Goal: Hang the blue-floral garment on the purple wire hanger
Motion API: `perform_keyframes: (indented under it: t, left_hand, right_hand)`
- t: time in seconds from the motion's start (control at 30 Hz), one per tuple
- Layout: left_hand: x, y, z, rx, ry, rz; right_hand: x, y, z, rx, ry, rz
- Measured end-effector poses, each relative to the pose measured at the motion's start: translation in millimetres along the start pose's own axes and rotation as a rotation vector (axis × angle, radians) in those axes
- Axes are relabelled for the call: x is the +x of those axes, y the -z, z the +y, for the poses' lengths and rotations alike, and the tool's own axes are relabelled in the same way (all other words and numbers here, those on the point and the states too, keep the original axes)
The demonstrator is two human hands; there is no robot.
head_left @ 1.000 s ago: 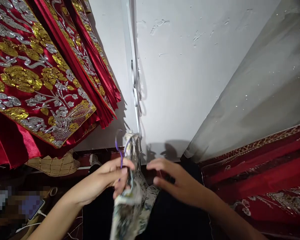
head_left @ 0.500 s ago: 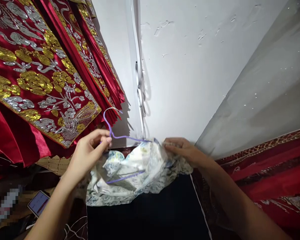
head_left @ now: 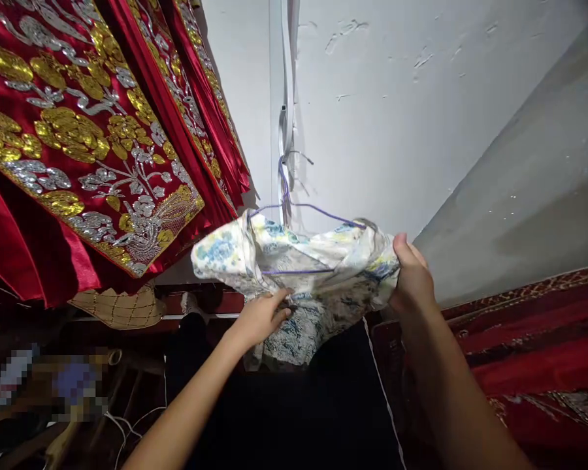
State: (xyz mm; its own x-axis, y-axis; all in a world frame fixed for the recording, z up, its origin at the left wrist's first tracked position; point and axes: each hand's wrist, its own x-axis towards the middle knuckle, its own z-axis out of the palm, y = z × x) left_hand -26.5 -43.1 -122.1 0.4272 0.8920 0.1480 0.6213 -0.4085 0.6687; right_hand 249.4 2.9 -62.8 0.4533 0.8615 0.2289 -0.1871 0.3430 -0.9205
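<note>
A white garment with a blue and yellow floral print [head_left: 310,329] is spread on a thin purple hanger [head_left: 318,210]. The hanger's shoulders run inside the neck opening, and its hook points up near the wall. My left hand [head_left: 261,321] pinches the cloth at the near side of the neckline, thumb and fingertips close together. At the right sleeve, my right hand [head_left: 414,277] grips the fabric with the thumb on top. The left sleeve sticks out sideways, held by neither hand.
Red satin cloth with gold and silver embroidery [head_left: 73,137] hangs at left. A white strip and cable [head_left: 287,78] run up the pale wall [head_left: 372,143] ahead. More red patterned fabric [head_left: 543,326] lies at right. White cords [head_left: 122,424] lie at lower left.
The hanger and garment have risen and moved toward the wall, with both shoulders now spread on it. My left hand has gone from the hanger's neck to the near neckline; my right has shifted right.
</note>
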Motion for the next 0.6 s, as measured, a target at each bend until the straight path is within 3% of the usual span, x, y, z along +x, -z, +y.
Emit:
perform_keyframes:
  t: [0.07,0.13,0.27,0.3,0.33,0.37,0.4,0.5,0.6]
  left_hand:
    - [-4,-21.9,-8,-0.015,0.033,-0.022]
    - [-10,-40.5,-12,-0.092,0.057,0.005]
    - [-25,-58.2,-8,-0.289,0.100,0.115]
    - [-28,-59.3,-6,-0.333,0.112,0.129]
    - [-30,-60.0,-4,-0.376,0.122,0.136]
    - [-31,-60.7,-1,-0.426,0.132,0.142]
    - [-32,-61.9,2,-0.483,0.143,0.153]
    - [-33,-68.1,15,-0.715,0.185,0.201]
    - [-28,-68.4,28,-0.985,0.206,0.222]
  right_hand:
    - [-6,11,12,0.030,-0.096,0.023]
    - [-15,18,25,0.053,-0.087,0.067]
    - [-69,22,68,-0.146,0.256,0.458]
    - [-89,20,82,-0.251,0.295,0.463]
    - [-110,17,95,-0.343,0.294,0.350]
    - [-129,13,108,-0.427,0.257,0.109]
    - [-145,8,119,-0.447,0.228,-0.048]
    - [-171,-7,143,-0.480,0.147,-0.328]
    - [-167,-10,152,-0.554,0.164,-0.531]
